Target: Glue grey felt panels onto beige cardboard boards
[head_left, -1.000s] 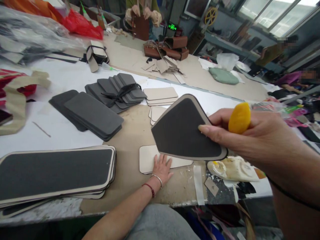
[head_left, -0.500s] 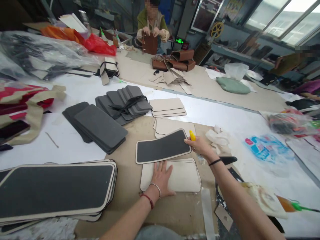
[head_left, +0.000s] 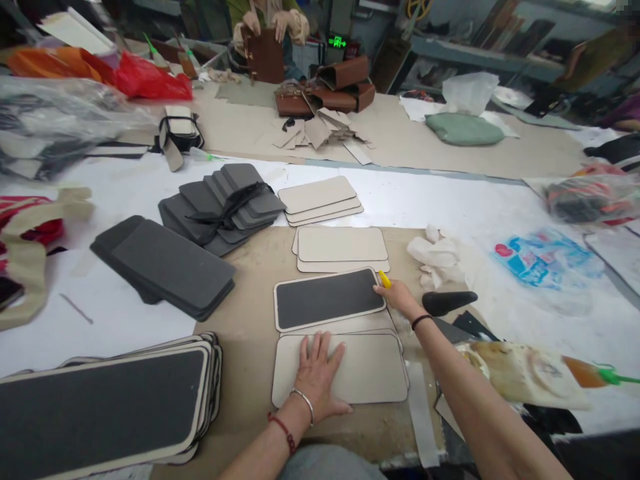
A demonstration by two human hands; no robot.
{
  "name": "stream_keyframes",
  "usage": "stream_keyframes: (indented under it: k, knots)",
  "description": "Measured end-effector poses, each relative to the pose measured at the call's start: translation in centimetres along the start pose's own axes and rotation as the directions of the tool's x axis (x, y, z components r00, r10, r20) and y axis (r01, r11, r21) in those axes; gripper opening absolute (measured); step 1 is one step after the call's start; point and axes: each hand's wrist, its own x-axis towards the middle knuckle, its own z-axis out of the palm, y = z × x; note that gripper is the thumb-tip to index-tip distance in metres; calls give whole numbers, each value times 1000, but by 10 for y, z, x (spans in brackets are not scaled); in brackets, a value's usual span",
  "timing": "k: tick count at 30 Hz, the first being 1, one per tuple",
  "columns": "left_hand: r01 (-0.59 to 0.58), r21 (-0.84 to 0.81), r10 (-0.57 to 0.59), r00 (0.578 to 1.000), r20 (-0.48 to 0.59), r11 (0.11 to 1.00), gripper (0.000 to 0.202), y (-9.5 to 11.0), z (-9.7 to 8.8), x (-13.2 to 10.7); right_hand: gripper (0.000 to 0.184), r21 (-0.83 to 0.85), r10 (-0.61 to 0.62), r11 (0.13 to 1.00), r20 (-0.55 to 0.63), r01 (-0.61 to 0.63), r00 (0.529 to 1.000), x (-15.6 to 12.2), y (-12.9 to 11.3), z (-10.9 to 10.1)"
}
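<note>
My left hand [head_left: 317,373] lies flat, fingers spread, on a beige rounded panel [head_left: 370,370] at the near edge of the brown work board [head_left: 250,347]. My right hand [head_left: 395,293] grips the right end of a beige panel with a dark foam face [head_left: 327,299], holding it just above and behind the beige panel. A small yellow tool [head_left: 384,279] sticks out of the same hand. More beige panels [head_left: 343,247] lie stacked just beyond.
A stack of foam-faced panels [head_left: 105,407] sits at the near left. Dark foam pieces [head_left: 170,263] and a tied bundle [head_left: 225,200] lie left of centre. White rag [head_left: 435,257], black tool [head_left: 447,301] and glue-stained paper [head_left: 520,377] are at the right. Another person's hands [head_left: 270,23] work brown leather far across.
My right hand carried the foam-faced panel from close to the camera down to the board, laying it over the beige stack. My left hand stayed pressed on the beige panel.
</note>
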Motion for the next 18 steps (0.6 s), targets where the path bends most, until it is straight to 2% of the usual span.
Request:
stream_keyframes:
  k: [5, 9, 12, 15, 18]
  knots:
    - [-28, -33, 27, 1000, -15, 999, 106, 6, -9, -1, 23, 36, 31, 999, 8, -31, 999, 4, 2, 3]
    - [31, 10, -30, 992, -126, 999, 87, 5, -13, 21, 23, 22, 38, 999, 30, -39, 999, 4, 0, 4]
    - [89, 58, -77, 980, -182, 994, 83, 0, -11, 36, 24, 12, 43, 999, 50, -44, 998, 1, 0, 1]
    - [50, 99, -33, 986, -164, 994, 81, -5, -9, 37, 23, 1, 55, 998, 64, -55, 996, -1, 2, -2]
    - [10, 122, 8, 990, -142, 992, 83, -8, -8, 26, 23, -16, 67, 998, 70, -66, 995, -3, 5, -1]
